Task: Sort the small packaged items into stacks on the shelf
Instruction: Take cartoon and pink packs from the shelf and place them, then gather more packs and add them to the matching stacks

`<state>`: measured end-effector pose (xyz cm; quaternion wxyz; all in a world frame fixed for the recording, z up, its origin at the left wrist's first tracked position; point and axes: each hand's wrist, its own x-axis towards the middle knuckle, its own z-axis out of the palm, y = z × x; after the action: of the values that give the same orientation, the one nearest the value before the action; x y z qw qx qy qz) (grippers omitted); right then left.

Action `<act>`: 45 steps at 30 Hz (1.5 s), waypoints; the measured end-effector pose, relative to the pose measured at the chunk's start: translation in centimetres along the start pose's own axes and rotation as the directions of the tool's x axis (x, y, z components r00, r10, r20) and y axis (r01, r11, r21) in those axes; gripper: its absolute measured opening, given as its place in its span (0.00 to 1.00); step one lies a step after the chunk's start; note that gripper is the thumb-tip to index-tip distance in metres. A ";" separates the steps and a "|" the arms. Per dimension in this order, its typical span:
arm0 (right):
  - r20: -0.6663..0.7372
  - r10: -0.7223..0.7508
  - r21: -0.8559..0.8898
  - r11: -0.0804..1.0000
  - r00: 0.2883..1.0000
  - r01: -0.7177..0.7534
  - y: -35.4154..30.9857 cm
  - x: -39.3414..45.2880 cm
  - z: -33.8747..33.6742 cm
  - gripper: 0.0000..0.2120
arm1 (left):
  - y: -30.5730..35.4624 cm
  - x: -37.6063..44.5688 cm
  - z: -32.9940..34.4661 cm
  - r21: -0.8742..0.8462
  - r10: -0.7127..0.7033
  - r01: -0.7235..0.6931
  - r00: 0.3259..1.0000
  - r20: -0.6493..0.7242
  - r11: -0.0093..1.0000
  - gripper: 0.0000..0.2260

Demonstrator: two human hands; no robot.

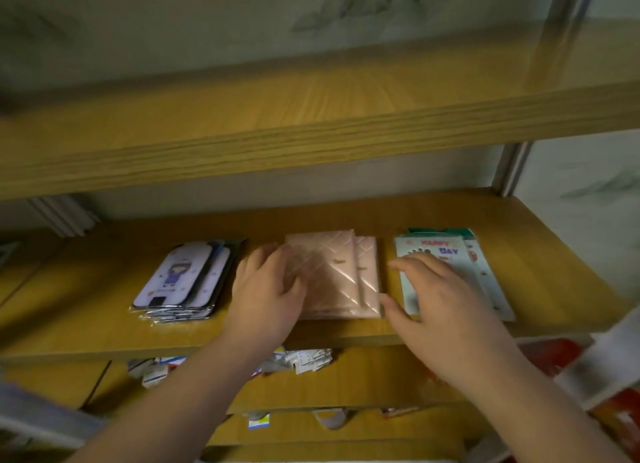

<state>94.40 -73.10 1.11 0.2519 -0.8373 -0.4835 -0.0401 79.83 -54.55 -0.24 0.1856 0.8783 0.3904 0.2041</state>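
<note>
Three stacks lie on the wooden shelf (433, 216). At the left is a stack of white cartoon-figure packs (180, 279) in clear wrap. A stack of pink quilted packets (337, 272) sits in the middle, its top packets slightly offset. On the right lies a stack of pale "Happy Day" packets (433, 251). My left hand (266, 289) rests with spread fingers against the left edge of the pink stack. My right hand (440, 296) lies flat over the "Happy Day" stack, thumb near the pink stack's right edge. Neither hand grips anything.
An upper shelf board (311, 130) overhangs close above. Loose small packets (304, 358) lie on the shelf below, more on a lower one (259, 421). Red packaging (554, 355) shows at the lower right. A metal upright (509, 168) stands at the shelf's right end.
</note>
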 end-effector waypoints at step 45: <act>0.117 -0.531 0.211 0.839 0.839 0.501 -62.0 -1.6 25.0 0.22 | -50.3 -21.5 -35.8 0.100 -0.290 0.328 0.916 -0.277 0.940 0.27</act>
<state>37.70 -37.75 2.64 0.2605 -0.6509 -0.7131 0.0073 17.91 -33.46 1.09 0.0993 0.7824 0.5590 0.2561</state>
